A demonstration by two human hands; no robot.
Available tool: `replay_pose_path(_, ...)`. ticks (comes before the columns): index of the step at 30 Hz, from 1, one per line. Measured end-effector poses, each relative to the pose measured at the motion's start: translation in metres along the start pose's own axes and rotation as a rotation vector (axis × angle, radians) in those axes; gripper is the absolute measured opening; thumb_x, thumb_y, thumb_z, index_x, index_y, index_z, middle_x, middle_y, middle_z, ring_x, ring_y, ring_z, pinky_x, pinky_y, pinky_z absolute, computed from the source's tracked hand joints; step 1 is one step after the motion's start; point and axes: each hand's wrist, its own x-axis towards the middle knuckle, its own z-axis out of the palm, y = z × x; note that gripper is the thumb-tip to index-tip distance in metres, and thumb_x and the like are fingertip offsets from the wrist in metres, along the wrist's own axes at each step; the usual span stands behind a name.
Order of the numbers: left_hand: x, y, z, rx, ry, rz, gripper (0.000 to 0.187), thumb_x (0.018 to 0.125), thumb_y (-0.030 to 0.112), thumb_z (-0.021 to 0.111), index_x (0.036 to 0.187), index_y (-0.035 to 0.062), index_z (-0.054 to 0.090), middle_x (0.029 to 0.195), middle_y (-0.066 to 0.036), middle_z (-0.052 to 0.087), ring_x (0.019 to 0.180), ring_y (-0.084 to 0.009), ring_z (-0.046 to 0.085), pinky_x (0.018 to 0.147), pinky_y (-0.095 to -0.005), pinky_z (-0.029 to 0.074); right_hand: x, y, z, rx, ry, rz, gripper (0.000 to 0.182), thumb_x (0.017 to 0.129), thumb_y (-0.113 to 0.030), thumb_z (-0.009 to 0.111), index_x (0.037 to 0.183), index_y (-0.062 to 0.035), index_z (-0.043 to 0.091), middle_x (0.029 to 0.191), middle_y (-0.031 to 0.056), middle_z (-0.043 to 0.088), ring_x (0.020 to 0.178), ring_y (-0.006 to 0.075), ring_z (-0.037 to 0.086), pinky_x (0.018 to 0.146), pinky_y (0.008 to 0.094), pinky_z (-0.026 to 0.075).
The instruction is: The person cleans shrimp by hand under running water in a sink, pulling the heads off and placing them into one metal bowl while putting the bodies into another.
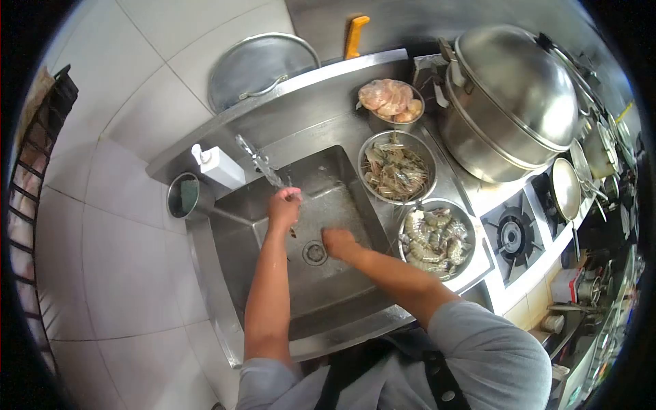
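My left hand (284,207) is under the running water from the faucet (254,152), fingers curled closed. A small brownish bit (293,232) shows just below it; I cannot tell what the fingers hold. Low in the metal sink (321,304), my right hand (338,241) hangs beside the drain (315,253), its fingers blurred and mostly hidden. Peeled-looking grey shrimp (427,249) fill a steel bowl on the right. Behind that, another bowl holds shrimp heads and shells (394,169).
Pinkish meat pieces (389,99) fill a pot at the back. A white pump bottle (222,167) and a steel cup (176,205) with a green scrubber stand left. A large steamer pot (506,102) and gas burner (511,234) are right. An orange-handled knife (355,35) stands behind.
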Motion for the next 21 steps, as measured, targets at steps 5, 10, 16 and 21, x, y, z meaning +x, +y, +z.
replay_pose_path(5, -0.034, 0.045, 0.040, -0.100, -0.039, 0.100, 0.037, 0.085, 0.006, 0.059, 0.121, 0.0024, 0.053, 0.088, -0.007, 0.063, 0.063, -0.0123, 0.058, 0.051, -0.0274, 0.048, -0.062, 0.006, 0.013, -0.037, -0.178, 0.016, 0.026, 0.080, -0.006, 0.056, 0.106, -0.0028, 0.058, 0.105, 0.0173, 0.064, 0.101, 0.0329, 0.062, 0.083, 0.0430, 0.050)
replay_pose_path(10, -0.055, 0.109, 0.075, -0.237, -0.167, 0.203, 0.037, 0.086, 0.004, 0.057, 0.122, -0.0035, 0.050, 0.090, -0.009, 0.063, 0.066, -0.0137, 0.059, 0.053, -0.0274, 0.049, -0.100, 0.019, 0.009, 0.006, -0.207, 0.003, 0.024, 0.082, -0.007, 0.053, 0.105, -0.0020, 0.059, 0.105, 0.0175, 0.065, 0.101, 0.0339, 0.062, 0.083, 0.0419, 0.051)
replay_pose_path(16, -0.107, 0.153, 0.150, -0.354, -0.485, 0.260, 0.037, 0.086, 0.000, 0.058, 0.121, -0.0063, 0.048, 0.088, -0.011, 0.063, 0.067, -0.0156, 0.061, 0.051, -0.0262, 0.050, -0.147, 0.030, -0.012, 0.013, -0.104, -0.056, 0.023, 0.080, -0.007, 0.053, 0.101, -0.0009, 0.060, 0.102, 0.0184, 0.065, 0.099, 0.0350, 0.062, 0.083, 0.0421, 0.051)
replay_pose_path(21, -0.129, 0.127, 0.206, -0.011, -0.619, 0.150, 0.041, 0.088, 0.014, 0.059, 0.125, -0.0001, 0.050, 0.101, -0.008, 0.064, 0.080, -0.0156, 0.064, 0.058, -0.0264, 0.050, -0.165, 0.038, -0.018, 0.068, -0.042, -0.131, 0.023, 0.079, -0.009, 0.056, 0.101, -0.0027, 0.059, 0.100, 0.0182, 0.065, 0.096, 0.0357, 0.062, 0.082, 0.0437, 0.051)
